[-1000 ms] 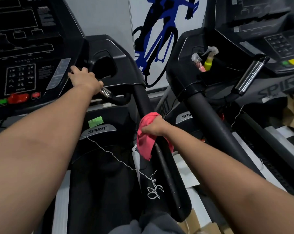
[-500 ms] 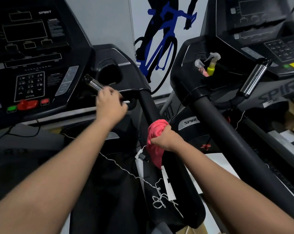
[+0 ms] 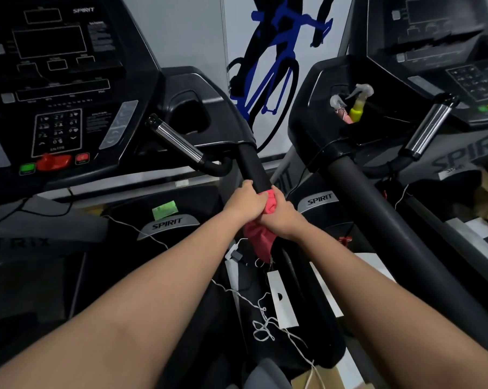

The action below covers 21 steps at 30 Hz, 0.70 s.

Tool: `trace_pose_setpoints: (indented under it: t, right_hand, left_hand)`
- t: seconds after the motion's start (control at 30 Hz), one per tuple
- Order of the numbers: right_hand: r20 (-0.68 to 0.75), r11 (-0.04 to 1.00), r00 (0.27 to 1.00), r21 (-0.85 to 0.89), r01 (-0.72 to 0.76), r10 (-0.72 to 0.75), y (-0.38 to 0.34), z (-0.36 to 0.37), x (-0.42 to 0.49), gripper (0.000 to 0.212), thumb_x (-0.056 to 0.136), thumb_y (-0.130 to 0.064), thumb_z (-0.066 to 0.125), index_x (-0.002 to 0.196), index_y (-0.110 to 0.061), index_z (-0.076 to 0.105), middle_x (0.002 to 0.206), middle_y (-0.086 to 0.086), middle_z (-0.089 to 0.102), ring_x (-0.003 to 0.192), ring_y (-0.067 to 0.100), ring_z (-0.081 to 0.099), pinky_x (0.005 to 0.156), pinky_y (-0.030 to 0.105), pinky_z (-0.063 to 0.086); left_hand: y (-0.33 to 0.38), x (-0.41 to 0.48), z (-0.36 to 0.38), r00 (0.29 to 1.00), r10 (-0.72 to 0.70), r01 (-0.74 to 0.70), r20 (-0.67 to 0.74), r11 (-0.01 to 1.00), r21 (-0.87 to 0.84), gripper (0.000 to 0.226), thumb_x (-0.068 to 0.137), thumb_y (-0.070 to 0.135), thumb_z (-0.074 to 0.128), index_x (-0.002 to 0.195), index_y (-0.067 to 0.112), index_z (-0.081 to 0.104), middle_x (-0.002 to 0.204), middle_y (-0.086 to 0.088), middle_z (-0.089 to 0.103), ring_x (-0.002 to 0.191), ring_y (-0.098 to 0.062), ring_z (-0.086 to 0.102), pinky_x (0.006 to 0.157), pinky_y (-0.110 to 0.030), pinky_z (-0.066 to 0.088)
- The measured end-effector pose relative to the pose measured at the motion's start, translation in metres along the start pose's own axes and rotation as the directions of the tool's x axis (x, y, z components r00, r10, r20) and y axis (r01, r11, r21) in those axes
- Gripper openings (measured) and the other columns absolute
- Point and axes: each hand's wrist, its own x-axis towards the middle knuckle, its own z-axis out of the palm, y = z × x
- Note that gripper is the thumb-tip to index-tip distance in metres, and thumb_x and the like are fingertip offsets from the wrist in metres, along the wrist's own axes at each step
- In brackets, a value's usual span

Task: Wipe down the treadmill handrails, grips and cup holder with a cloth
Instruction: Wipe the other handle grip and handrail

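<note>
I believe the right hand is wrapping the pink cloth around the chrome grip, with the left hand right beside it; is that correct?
Not quite: the head view shows the right hand wrapping the pink cloth around the black handrail, not the chrome grip, which nobody touches. The left hand is right beside it.

The left hand (image 3: pixel 244 203) and right hand (image 3: pixel 283 217) cover most of the pink cloth (image 3: pixel 261 242) and the handrail (image 3: pixel 254 167) beneath. At two o'clock, the spray bottles' (image 3: pixel 359 105) bodies are hidden inside the neighbouring cup holder (image 3: pixel 377 127). At ten o'clock the keypad (image 3: pixel 58 130) labels blur, perhaps numerals.
</note>
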Motion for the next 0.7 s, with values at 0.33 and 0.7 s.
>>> trace_pose_setpoints:
  t: [0.33, 0.7]
  right_hand:
    - [0.107, 0.971, 0.99, -0.228, -0.069, 0.095, -0.001, -0.005, -0.008, 0.102, 0.047, -0.062, 0.062, 0.132, -0.014, 0.033, 0.109, 0.005, 0.052, 0.103, 0.024, 0.057, 0.088, 0.037, 0.049]
    - [0.002, 0.997, 0.998, -0.019, -0.069, 0.069, 0.018, 0.003, -0.017, 0.111, 0.066, -0.042, 0.071, 0.15, -0.018, 0.003, 0.136, 0.013, 0.046, 0.117, 0.027, 0.051, 0.088, 0.03, 0.043]
  left_hand:
    - [0.008, -0.012, 0.009, 1.0, 0.02, -0.021, 0.024, 0.998, 0.066, 0.082, 0.092, 0.039, 0.055, 0.152, 0.007, 0.007, 0.145, -0.013, 0.043, 0.13, -0.027, 0.044, 0.1, -0.031, 0.037]
    - [0.002, -0.013, 0.003, 1.0, 0.005, -0.004, 0.019, 0.999, -0.034, 0.066, 0.097, 0.036, 0.048, 0.151, 0.013, 0.016, 0.145, -0.011, 0.042, 0.125, -0.027, 0.049, 0.101, -0.034, 0.041]
